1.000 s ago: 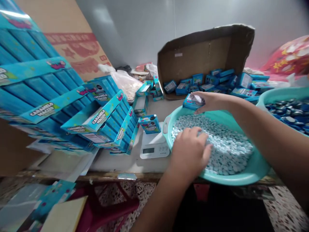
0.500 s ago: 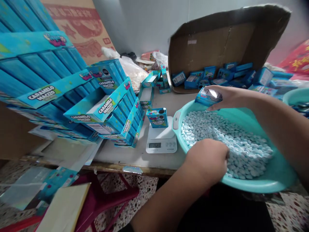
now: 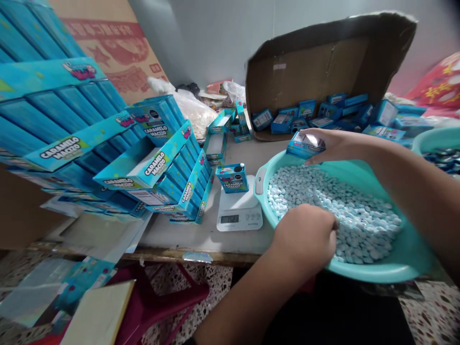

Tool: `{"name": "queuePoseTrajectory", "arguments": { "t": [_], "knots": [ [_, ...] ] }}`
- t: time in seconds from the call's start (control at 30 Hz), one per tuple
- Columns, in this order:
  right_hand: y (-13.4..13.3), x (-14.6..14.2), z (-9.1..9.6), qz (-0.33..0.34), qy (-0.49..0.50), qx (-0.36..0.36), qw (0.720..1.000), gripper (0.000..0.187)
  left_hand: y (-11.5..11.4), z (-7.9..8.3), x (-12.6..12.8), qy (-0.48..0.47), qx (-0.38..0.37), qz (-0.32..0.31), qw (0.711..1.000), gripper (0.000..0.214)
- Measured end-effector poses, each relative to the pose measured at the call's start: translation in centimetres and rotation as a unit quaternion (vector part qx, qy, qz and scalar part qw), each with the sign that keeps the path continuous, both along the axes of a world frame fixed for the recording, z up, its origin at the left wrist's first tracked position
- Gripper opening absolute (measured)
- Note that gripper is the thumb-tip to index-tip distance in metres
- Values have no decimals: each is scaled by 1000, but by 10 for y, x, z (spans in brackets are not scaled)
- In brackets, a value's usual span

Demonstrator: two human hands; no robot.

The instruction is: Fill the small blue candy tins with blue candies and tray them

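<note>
My right hand (image 3: 325, 142) grips a small blue candy box (image 3: 305, 143), tilted over the far rim of a turquoise basin (image 3: 406, 273). Pale blue candies (image 3: 362, 225) fill much of the basin. Low over its near side, my left hand (image 3: 305, 235) is closed, knuckles up; whatever its fingers hold is hidden. To the left of the basin, another blue candy box (image 3: 233, 179) stands upright on a white digital scale (image 3: 239, 218) with a lit display.
Stacked display trays of blue boxes (image 3: 172, 167) rise on the left. Behind the basin, a cardboard carton (image 3: 323, 67) holds loose blue boxes. A second turquoise tub (image 3: 434, 139) sits at the right. Below the table edge (image 3: 161, 251) is a dark red stool (image 3: 161, 297).
The view has shifted slightly. Both hands keep nearly the same pose, the right still on the box and the left closed over the candies.
</note>
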State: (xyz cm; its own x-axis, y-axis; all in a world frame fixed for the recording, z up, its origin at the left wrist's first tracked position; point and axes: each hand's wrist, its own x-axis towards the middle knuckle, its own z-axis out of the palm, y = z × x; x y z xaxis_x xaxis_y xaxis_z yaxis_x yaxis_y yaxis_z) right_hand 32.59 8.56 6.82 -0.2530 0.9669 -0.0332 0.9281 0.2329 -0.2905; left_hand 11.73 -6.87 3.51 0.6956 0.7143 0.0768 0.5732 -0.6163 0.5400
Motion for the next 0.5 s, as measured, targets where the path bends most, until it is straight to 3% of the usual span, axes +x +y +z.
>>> {"name": "queuePoseTrajectory", "arguments": {
  "t": [0.13,0.2,0.33,0.5],
  "knots": [
    [0,2,0,7,19,1,1000,105,6,5,-13,-51,3,35,998,19],
    [0,2,0,17,33,0,999,103,19,16,-33,-66,50,112,990,18],
    [2,4,-2,16,51,-8,999,104,64,40,-84,-48,173,305,935,17],
    [5,6,-3,36,81,-11,996,104,104,52,-115,81,184,300,932,19]
  ]
}}
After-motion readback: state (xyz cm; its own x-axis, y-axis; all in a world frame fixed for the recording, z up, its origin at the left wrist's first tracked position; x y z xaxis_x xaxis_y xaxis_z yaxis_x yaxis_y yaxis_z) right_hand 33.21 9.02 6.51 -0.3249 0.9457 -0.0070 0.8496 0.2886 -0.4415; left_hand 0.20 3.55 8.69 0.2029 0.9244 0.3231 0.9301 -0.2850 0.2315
